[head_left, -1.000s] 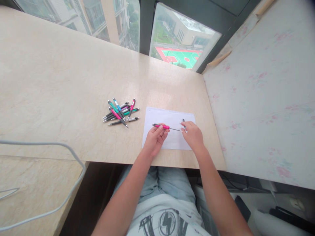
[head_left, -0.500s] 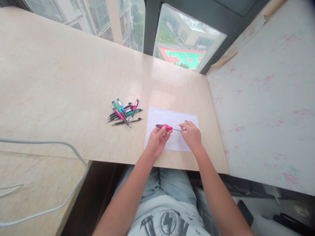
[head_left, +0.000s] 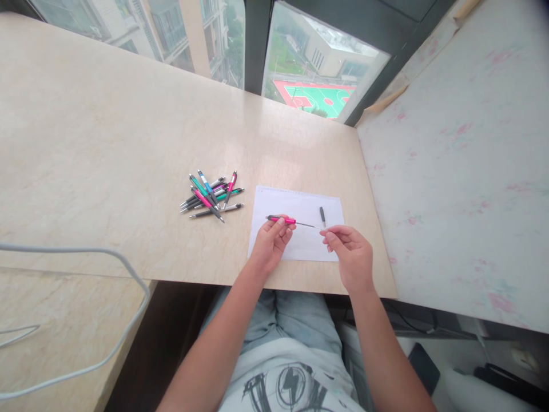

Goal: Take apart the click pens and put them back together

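My left hand (head_left: 271, 243) is closed on a pink pen barrel (head_left: 281, 220), held level above a white sheet of paper (head_left: 295, 200). A thin refill (head_left: 306, 225) sticks out of the barrel to the right. My right hand (head_left: 350, 254) pinches thumb and forefinger together right at the refill's free end; what the pinch holds is too small to make out. A short dark pen part (head_left: 322, 216) lies on the sheet just beyond the refill, touched by neither hand.
Several pens in pink, teal, blue and grey lie in a loose pile (head_left: 210, 195) left of the sheet on the beige stone tabletop (head_left: 107, 149). A grey cable (head_left: 128, 274) loops over the lower left. Windows run along the far edge; a pale wall (head_left: 463, 171) stands to the right.
My right hand has drawn back toward me and to the right. The short dark pen part it covered now lies bare on the sheet. My left hand with the pink barrel has hardly moved.
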The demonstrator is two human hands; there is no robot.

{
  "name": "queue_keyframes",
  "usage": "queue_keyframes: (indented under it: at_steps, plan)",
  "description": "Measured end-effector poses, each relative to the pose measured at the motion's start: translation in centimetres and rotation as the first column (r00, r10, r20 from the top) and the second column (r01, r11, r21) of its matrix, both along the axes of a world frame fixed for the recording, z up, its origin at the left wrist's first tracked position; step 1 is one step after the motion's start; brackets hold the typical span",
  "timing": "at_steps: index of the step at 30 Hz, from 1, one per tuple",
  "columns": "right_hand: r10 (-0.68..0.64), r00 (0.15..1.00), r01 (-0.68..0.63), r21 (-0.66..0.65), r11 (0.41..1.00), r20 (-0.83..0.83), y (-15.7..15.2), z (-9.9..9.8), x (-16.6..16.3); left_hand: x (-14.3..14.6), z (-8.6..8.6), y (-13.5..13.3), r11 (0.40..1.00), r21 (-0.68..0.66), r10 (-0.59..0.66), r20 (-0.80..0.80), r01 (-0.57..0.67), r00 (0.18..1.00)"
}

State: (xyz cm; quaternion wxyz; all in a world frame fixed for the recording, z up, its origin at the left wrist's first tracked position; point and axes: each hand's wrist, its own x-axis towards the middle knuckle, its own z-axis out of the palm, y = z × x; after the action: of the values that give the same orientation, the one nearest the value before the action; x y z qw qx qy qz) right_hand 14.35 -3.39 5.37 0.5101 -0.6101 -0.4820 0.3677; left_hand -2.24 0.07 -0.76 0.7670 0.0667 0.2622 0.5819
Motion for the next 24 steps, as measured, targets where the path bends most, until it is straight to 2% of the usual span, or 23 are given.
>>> queue_keyframes:
  at_steps: [4,13,20,24]
  plan:
    - [0.004,0.999,-0.005,0.023,1.000,0.043,-0.12,0.08,-0.22,0.01,-0.02,-0.03,1.000,0.005,-0.002,-0.014,0.002,1.000]
    - [0.027,0.959,-0.051,0.078,0.996,0.281,0.04,0.49,-0.38,0.06,0.49,-0.24,1.000,0.020,-0.018,-0.041,0.019,0.999]
    - [0.130,0.927,-0.134,-0.013,0.991,0.352,0.63,0.94,-0.49,0.04,0.43,-0.38,0.995,0.056,-0.081,-0.067,0.085,0.994]
    - [0.128,0.916,-0.142,0.009,0.990,0.380,0.71,0.78,-0.90,0.00,0.40,-0.39,0.995,0.055,-0.080,-0.061,0.083,0.995]
